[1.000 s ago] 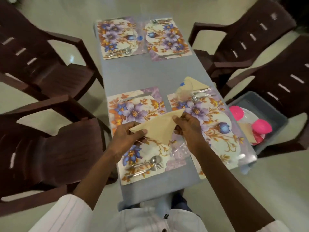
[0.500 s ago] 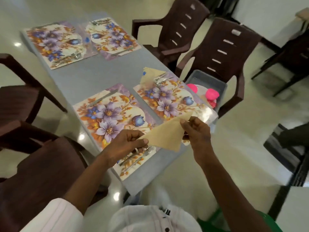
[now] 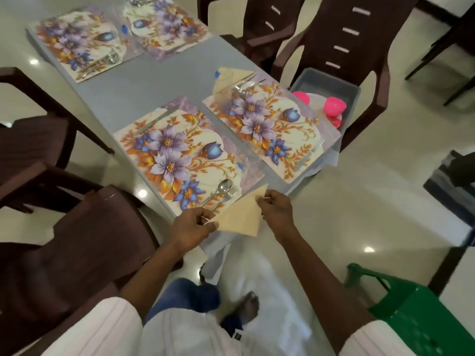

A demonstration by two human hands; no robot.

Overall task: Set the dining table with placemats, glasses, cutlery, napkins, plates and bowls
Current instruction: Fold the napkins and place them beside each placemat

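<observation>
Napkin: a beige folded triangle [image 3: 240, 217], up in both hands right at the table's near corner, with its top point just beside the fork and spoon.
Left hand: there it is [image 3: 191, 228], thumb and fingertips pinching the napkin's lower left corner.
Right hand: this one [image 3: 276, 210] has thumb and forefinger pinching the upper corner, the other fingers curled under.
Table: grey top [image 3: 144, 83]. The near placemat [image 3: 180, 155] runs right down to the near edge, and the right placemat [image 3: 272, 127] reaches the right edge.
Cutlery: spoon [image 3: 223, 187] and fork [image 3: 228, 195] lie side by side at the near placemat's near end, handles towards the napkin.
Second napkin: this one [image 3: 226, 77] lies at the right placemat's far end, under cutlery.
Room left: tight, with a brown chair [image 3: 84, 247] close against the table's side.
Room right: a grey bin [image 3: 331, 83] holding pink pieces [image 3: 334, 105] sits in a chair by the right edge. Pale floor [image 3: 347, 201] opens between the table corner and a green stool [image 3: 416, 319].
Writing: a small dark tag [image 3: 237, 336] on the white shirt is too blurred to read.
</observation>
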